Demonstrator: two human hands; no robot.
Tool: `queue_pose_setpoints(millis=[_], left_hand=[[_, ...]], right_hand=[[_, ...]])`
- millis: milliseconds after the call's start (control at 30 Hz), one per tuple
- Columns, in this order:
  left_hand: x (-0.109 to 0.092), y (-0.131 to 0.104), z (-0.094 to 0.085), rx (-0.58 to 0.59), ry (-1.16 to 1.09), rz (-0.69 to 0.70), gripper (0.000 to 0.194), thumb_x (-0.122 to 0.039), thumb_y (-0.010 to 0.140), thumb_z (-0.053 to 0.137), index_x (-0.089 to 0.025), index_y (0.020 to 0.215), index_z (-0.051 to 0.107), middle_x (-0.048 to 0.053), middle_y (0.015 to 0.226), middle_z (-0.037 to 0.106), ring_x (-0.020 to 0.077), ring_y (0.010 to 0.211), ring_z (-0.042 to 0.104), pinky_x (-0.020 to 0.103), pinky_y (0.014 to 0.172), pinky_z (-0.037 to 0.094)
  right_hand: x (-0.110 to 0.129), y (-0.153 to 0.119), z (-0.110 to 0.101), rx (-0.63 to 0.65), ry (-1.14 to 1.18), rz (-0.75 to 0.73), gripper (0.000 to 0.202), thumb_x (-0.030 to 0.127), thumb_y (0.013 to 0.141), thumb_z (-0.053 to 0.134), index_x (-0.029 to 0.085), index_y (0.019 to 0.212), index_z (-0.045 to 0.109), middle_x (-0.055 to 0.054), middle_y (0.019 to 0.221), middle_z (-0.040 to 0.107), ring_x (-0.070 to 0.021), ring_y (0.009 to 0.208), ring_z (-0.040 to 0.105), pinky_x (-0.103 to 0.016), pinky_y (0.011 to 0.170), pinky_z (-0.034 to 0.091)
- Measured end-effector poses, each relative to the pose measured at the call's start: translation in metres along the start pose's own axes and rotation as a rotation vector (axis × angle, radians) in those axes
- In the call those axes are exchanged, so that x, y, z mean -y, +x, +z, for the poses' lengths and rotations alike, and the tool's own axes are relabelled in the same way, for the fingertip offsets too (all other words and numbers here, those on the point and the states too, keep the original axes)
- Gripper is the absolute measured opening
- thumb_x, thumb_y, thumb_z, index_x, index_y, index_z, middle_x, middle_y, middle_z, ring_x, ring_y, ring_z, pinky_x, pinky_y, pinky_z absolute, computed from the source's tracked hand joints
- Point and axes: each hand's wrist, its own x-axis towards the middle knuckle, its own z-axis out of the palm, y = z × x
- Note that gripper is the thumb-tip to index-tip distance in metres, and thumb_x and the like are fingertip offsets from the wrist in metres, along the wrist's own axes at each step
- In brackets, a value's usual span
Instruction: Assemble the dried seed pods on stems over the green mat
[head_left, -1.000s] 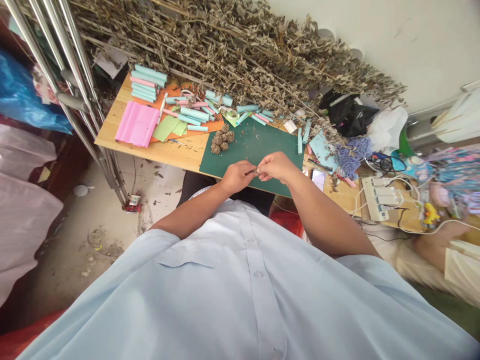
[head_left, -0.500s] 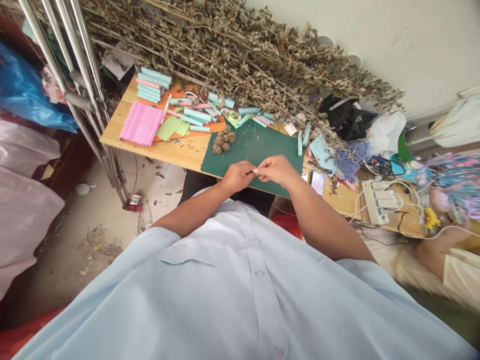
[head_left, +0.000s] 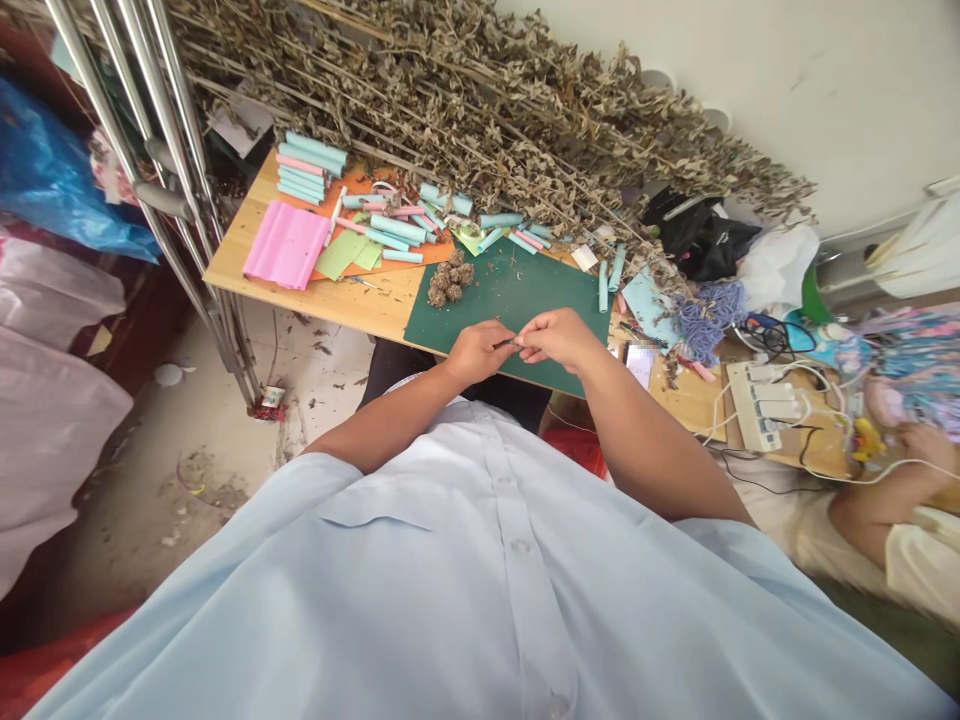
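Observation:
My left hand (head_left: 478, 352) is closed in a pinch at the near edge of the green cutting mat (head_left: 536, 293). A thin, dark, stick-like piece (head_left: 506, 342) shows at its fingertips; its kind is too small to make out. Fingertips of my right hand (head_left: 556, 336) meet the piece's other end in a pinch, so the two hands almost touch. Just beyond my left hand, a small heap of brown, rough balls (head_left: 450, 278) lies on the mat.
Blue and pink paper rolls (head_left: 394, 230), a pink sheet (head_left: 285, 245) and dried plant stalks (head_left: 480, 110) lie along the table. Metal crutches (head_left: 161, 150) stand left. At right are a phone (head_left: 640, 366), a power strip (head_left: 754, 405) and another person's arm (head_left: 892, 490).
My hands stay pinched together at nearly the same spot, with slightly more of the dark piece showing. At the far right, the other person's arm has moved up toward the table.

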Motion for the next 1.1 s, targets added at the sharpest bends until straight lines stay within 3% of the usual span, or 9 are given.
queue_pose_setpoints(millis=[233,600,867,1100], left_hand=[[-0.002,-0.001,-0.001,0.019,-0.029,-0.018,0.028,-0.04,0.102,0.064,-0.02,0.094,0.081,0.007,0.092,0.076,0.0176,0.087,0.07,0.029,0.08,0.054],[-0.001,-0.001,-0.001,0.028,-0.037,0.003,0.025,-0.038,0.101,0.067,-0.019,0.089,0.079,0.006,0.088,0.074,0.017,0.086,0.069,0.028,0.08,0.053],[0.001,-0.001,0.001,-0.007,-0.01,-0.007,0.024,-0.037,0.101,0.066,-0.019,0.093,0.08,0.006,0.09,0.075,0.0171,0.086,0.071,0.028,0.079,0.055],[0.003,-0.001,0.002,0.001,0.009,0.004,0.025,-0.038,0.102,0.065,-0.019,0.095,0.081,0.007,0.091,0.076,0.0174,0.088,0.072,0.028,0.081,0.056]], right_hand=[[0.0,0.002,0.0,0.014,-0.007,0.017,0.016,0.007,0.075,0.084,0.015,0.067,0.073,-0.006,0.057,0.071,-0.0174,0.057,0.074,-0.023,0.056,0.064],[0.004,0.009,0.005,-0.021,-0.223,-0.011,0.015,0.006,0.069,0.081,0.016,0.062,0.071,-0.007,0.057,0.073,-0.0211,0.054,0.074,-0.024,0.051,0.062],[-0.004,0.002,-0.002,0.016,-0.02,-0.053,0.009,0.014,0.074,0.087,0.014,0.074,0.078,-0.007,0.062,0.075,-0.0189,0.062,0.076,-0.024,0.059,0.066],[-0.014,0.003,0.002,-0.039,0.0,-0.072,0.011,0.012,0.074,0.085,0.015,0.068,0.076,-0.006,0.058,0.072,-0.0189,0.061,0.075,-0.024,0.056,0.065]])
